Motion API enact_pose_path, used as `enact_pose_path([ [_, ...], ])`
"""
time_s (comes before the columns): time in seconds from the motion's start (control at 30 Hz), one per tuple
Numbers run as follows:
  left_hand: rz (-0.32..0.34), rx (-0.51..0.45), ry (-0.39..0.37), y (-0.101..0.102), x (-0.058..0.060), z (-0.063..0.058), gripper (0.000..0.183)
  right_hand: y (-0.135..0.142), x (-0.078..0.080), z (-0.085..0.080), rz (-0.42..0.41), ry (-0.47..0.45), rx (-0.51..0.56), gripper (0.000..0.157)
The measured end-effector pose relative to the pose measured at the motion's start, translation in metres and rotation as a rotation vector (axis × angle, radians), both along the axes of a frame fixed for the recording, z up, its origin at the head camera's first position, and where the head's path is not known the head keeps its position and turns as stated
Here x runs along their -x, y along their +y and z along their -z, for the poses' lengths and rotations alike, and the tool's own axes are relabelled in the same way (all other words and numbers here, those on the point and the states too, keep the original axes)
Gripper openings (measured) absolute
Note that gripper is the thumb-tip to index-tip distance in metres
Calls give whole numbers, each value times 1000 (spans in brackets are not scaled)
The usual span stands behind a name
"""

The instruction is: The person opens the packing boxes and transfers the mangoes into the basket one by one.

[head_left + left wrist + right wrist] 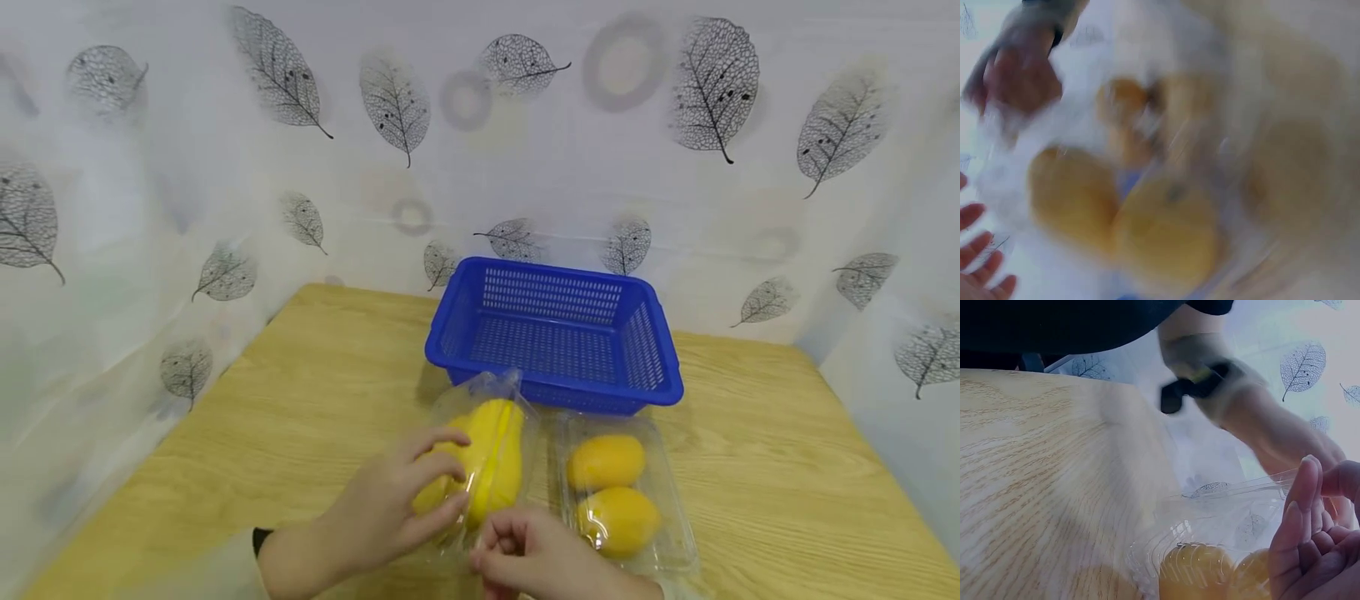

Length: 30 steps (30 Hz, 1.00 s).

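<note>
Head view: at lower centre, the left grip (401, 498), loosely spread, covers yellow fruit (497, 457) in clear packaging (454, 408); the right grip (538, 552) apparently pinches its edge. Handling seems midway, the fruit inside.

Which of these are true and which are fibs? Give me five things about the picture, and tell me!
1. The basket is blue. True.
2. Five fruits lie in the clear box on the right. False: the clear box shows two orange-yellow fruits.
3. The backdrop has leaves printed on it. True.
4. The left hand is inside the basket. False: the left hand is at the clear package left of the box.
5. The table looks like light wood. True.
</note>
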<state>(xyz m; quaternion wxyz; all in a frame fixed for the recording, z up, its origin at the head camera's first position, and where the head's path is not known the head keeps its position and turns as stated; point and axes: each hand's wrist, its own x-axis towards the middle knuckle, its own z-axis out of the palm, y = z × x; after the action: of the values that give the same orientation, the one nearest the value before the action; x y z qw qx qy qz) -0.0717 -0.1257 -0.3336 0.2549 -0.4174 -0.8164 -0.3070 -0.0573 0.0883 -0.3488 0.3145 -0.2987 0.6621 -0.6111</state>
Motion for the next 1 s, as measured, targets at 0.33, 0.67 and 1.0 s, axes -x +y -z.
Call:
enact_pose_path([
  [0.33, -232, 451, -588, 40, 79, -39, 59, 4, 0, -2, -28, -62, -16, 30],
  [0.67, -244, 370, -714, 41, 96, -30, 41, 25, 22, -22, 109, 143, -130, 24],
  [1.0, -261, 393, -729, 44, 97, -31, 44, 29, 104, -51, 334, 375, -516, 28],
])
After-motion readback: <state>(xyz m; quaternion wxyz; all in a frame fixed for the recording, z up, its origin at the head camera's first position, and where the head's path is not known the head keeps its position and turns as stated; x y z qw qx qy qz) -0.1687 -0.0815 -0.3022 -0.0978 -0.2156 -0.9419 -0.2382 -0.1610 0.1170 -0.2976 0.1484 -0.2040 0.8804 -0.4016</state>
